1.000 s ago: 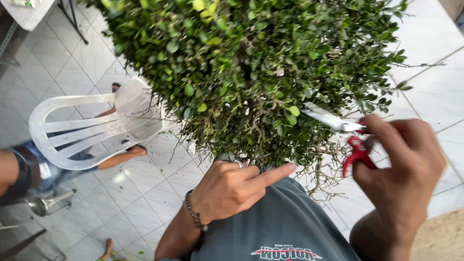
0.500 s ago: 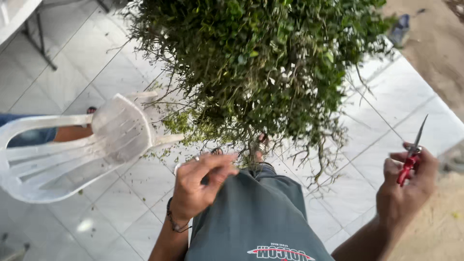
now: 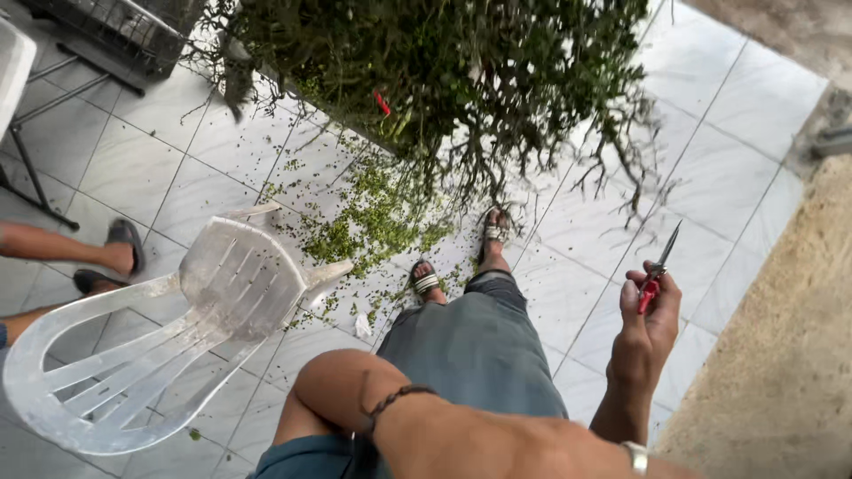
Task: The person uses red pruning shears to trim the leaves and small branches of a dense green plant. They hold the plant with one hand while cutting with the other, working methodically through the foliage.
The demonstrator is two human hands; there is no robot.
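My right hand (image 3: pixel 650 312) hangs at the right, shut on small red-handled pruning shears (image 3: pixel 658 266) whose blades point up, well below the bush. The dense small-leaved green bush (image 3: pixel 444 71) fills the top, thin bare twigs trailing from its underside. My left forearm with a dark braided bracelet (image 3: pixel 395 401) crosses the foreground. My left hand (image 3: pixel 321 383) is bent down against my grey shorts (image 3: pixel 479 346), and its fingers are hidden. My sandalled feet (image 3: pixel 426 279) stand under the bush among green clippings (image 3: pixel 373 213).
A white plastic chair (image 3: pixel 177 337) lies tipped at the lower left. Another person's bare legs and dark sandal (image 3: pixel 115 253) show at the left edge. A metal rack (image 3: pixel 115 27) stands top left. Pale floor tiles meet a rough concrete strip (image 3: pixel 781 355) on the right.
The view has tipped down toward the floor. My right hand with the shears has dropped away from the bush. My left hand has left the foliage and come down to my hip.
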